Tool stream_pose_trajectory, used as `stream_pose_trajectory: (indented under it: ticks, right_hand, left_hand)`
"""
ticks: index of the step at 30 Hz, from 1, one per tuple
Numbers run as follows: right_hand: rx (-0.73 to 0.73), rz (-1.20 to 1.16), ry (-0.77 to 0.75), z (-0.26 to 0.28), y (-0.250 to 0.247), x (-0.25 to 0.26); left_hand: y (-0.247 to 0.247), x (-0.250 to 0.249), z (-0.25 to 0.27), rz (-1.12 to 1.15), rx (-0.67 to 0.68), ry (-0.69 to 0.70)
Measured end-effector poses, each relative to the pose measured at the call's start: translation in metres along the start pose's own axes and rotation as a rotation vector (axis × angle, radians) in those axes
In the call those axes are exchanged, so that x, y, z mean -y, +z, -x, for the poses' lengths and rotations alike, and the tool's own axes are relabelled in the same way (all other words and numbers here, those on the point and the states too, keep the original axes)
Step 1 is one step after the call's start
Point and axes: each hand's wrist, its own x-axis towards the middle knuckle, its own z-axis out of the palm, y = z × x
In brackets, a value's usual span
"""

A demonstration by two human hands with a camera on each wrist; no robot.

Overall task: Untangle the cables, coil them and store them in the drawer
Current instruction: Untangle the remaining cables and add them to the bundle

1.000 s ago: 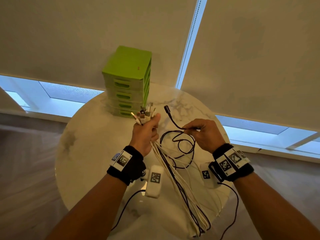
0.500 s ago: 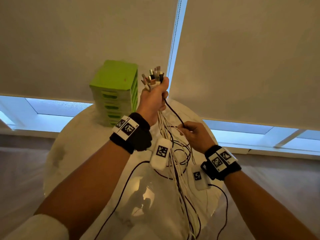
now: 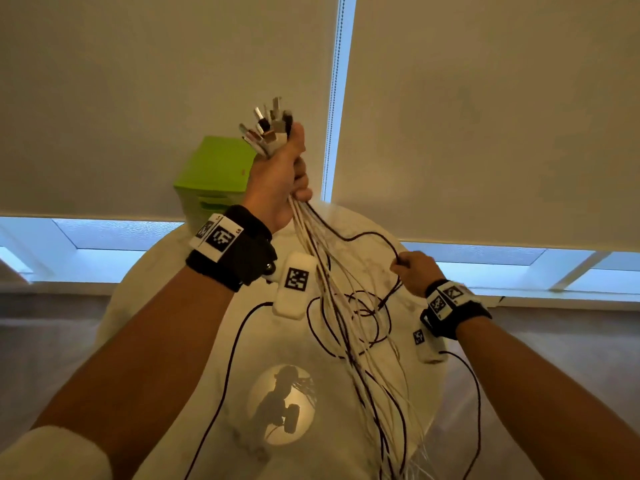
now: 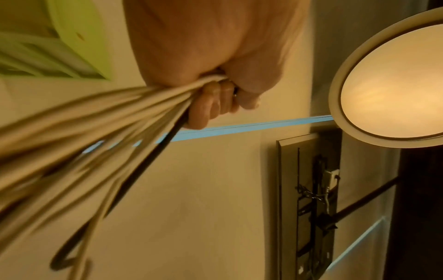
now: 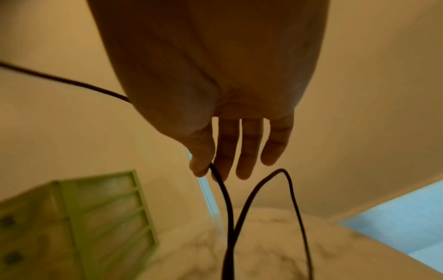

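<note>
My left hand (image 3: pixel 280 174) is raised high above the table and grips a bundle of white and black cables (image 3: pixel 332 271) just below their plugs (image 3: pixel 266 128), which fan out above the fist. The cables hang down past the table's front edge. In the left wrist view the left hand (image 4: pixel 210 83) is closed round the cables (image 4: pixel 95 132). My right hand (image 3: pixel 414 270), lower and to the right, pinches a black cable (image 3: pixel 363 237) between thumb and forefinger; the right hand (image 5: pixel 215 164) holds the black cable (image 5: pixel 225 193) with its other fingers straight. The green drawer unit (image 3: pixel 214 174) stands behind my left wrist.
A round white marble table (image 3: pixel 166 299) lies under the hanging cables, with a bright reflection near its front. Closed roller blinds (image 3: pixel 485 116) cover the windows behind. Camera leads run from both wristbands.
My left hand has lifted the cable bundle much higher, from table level to above the drawer unit. My right hand moved right and pulled the black cable out sideways from the bundle.
</note>
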Motion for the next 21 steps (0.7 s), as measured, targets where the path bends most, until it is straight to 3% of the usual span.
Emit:
stream_pose_trajectory:
  ticks: [3,9,13,15,18,21]
  right_hand:
    - [-0.096,-0.185,-0.149,0.0,-0.027,0.026]
    - [-0.071,-0.425,-0.421,0.02,-0.08,0.088]
    - [-0.099,-0.546,-0.597,0.039,-0.105,0.12]
    - [-0.129,-0.605,-0.647,0.048,-0.113,0.132]
    - [-0.244,-0.73,-0.673,0.057,-0.124,0.144]
    - [-0.347,-0.906,-0.652,0.058,-0.122,0.142]
  left_hand:
    - [-0.007,0.013,-0.002,-0.16,0.068,-0.015]
    - [-0.004,0.043,0.0,-0.255,0.199,-0.167]
    - [0.005,0.057,0.007,-0.299,0.367,-0.199]
    - [0.011,0.061,0.011,-0.409,0.415,-0.194]
    - [0.012,0.068,0.011,-0.569,0.349,-0.18]
    - [0.006,0.072,0.012,-0.542,0.353,-0.187]
